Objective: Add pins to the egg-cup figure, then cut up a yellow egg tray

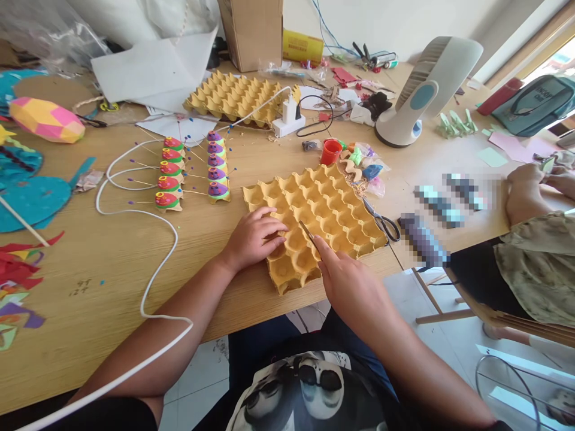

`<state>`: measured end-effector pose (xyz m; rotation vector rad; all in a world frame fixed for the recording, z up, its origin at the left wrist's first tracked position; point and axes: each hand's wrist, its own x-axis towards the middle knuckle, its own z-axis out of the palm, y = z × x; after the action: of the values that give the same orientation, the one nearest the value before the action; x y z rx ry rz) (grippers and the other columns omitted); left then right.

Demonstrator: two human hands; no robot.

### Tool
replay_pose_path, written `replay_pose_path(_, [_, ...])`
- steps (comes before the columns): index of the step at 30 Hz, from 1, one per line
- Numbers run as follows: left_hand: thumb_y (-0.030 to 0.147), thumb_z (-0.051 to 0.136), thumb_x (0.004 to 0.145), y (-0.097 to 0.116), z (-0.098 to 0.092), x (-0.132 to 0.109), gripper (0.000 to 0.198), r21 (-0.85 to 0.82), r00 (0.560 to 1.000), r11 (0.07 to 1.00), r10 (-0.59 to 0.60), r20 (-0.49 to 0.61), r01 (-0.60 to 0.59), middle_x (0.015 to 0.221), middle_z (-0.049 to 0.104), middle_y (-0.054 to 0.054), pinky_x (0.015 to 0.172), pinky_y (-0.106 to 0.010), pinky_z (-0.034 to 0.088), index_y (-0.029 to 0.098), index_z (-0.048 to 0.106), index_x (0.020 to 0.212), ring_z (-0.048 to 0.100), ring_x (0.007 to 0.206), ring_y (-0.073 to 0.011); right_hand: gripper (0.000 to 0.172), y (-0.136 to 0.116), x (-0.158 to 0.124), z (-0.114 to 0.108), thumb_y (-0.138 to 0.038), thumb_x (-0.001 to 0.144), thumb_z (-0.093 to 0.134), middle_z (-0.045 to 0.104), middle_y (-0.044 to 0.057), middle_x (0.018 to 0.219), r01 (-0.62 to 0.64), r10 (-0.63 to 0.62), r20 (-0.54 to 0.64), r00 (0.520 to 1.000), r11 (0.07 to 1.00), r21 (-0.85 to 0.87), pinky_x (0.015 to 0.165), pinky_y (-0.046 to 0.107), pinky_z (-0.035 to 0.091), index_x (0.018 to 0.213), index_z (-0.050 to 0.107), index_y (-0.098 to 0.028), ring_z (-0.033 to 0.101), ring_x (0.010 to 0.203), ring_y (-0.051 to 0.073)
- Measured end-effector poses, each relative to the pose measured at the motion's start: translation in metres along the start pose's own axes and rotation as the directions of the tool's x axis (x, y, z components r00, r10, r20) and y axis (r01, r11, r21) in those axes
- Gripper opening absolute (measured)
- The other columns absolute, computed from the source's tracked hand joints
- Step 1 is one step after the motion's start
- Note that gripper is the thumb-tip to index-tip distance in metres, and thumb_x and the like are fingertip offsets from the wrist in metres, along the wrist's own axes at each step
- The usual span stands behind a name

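A yellow cardboard egg tray (332, 209) lies on the table in front of me, its cups facing up. My left hand (254, 236) rests on the tray's left side, fingers stretched over the cups and slightly apart. In my right hand (348, 278) is a slim craft knife (307, 231), its handle mostly covered by the fingers. Its narrow blade points away from me, over the middle of the tray; whether it touches the cardboard I cannot tell. Black-handled scissors (390, 226) lie against the tray's right edge, partly hidden by it.
Two painted egg-carton strips (169, 173) (218, 167) with stick legs stand at left, near a white cable (155, 287). Behind are another egg tray (233, 99), a power strip (287, 124), a red cup (331, 151) and a fan (417, 90). Another person's hands (530, 188) are at right.
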<state>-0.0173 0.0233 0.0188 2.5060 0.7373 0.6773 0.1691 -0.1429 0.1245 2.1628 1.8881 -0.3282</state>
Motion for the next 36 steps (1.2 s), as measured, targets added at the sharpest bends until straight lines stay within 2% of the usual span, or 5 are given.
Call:
replay_pose_path(6, [0.041, 0.060, 0.097, 0.001, -0.001, 0.000, 0.026, -0.008, 1.000, 1.000, -0.006, 0.012, 0.006, 0.111, 0.079, -0.004, 0.113, -0.048, 0.043, 0.025, 0.077, 0.108, 0.053, 0.136, -0.0300, 0.066, 0.000, 0.001, 0.000, -0.025, 0.106, 0.045, 0.075, 0.006, 0.099, -0.004, 0.004, -0.011, 1.000, 1.000, -0.002, 0.062, 0.026, 0.047, 0.168, 0.023, -0.026, 0.071, 0.076, 0.016])
replay_pose_path(13, [0.041, 0.061, 0.097, -0.001, 0.000, -0.001, 0.025, -0.003, 1.000, 1.000, 0.005, -0.005, -0.005, 0.111, 0.079, -0.004, 0.114, -0.049, 0.043, 0.026, 0.078, 0.108, 0.053, 0.136, -0.0304, 0.065, -0.001, -0.003, 0.001, -0.024, 0.107, 0.043, 0.074, 0.007, 0.102, 0.011, -0.011, 0.000, 1.000, 1.000, -0.018, 0.067, 0.027, 0.050, 0.168, 0.022, -0.024, 0.073, 0.083, 0.018])
replay_pose_path(20, [0.042, 0.062, 0.096, -0.001, 0.000, -0.001, 0.025, -0.007, 1.000, 1.000, -0.009, 0.000, 0.009, 0.112, 0.079, -0.004, 0.112, -0.049, 0.044, 0.026, 0.078, 0.108, 0.053, 0.136, -0.0306, 0.072, -0.010, 0.000, -0.002, -0.011, 0.101, 0.044, 0.075, 0.010, 0.101, 0.018, -0.013, 0.048, 0.999, 0.995, -0.099, 0.064, 0.026, 0.050, 0.168, 0.019, -0.017, 0.073, 0.080, 0.018])
replay_pose_path(26, [0.042, 0.059, 0.098, 0.000, 0.000, -0.001, 0.026, 0.008, 1.000, 1.000, 0.008, -0.011, -0.008, 0.111, 0.079, -0.004, 0.112, -0.048, 0.044, 0.025, 0.077, 0.107, 0.054, 0.134, -0.0305, 0.070, -0.010, 0.005, 0.000, -0.020, 0.103, 0.045, 0.075, 0.009, 0.099, 0.008, -0.005, 0.041, 0.999, 0.997, -0.081, 0.059, 0.025, 0.048, 0.168, 0.020, -0.021, 0.073, 0.078, 0.018])
replay_pose_path(36, [0.042, 0.059, 0.099, -0.001, 0.001, -0.001, 0.028, 0.034, 1.000, 0.999, 0.024, -0.002, -0.024, 0.112, 0.079, -0.004, 0.111, -0.049, 0.045, 0.023, 0.077, 0.109, 0.054, 0.134, -0.0312, 0.074, -0.017, 0.014, 0.006, -0.016, 0.100, 0.047, 0.074, 0.008, 0.094, -0.006, 0.009, 0.034, 0.999, 0.995, -0.100, 0.056, 0.026, 0.049, 0.168, 0.019, -0.020, 0.074, 0.073, 0.019])
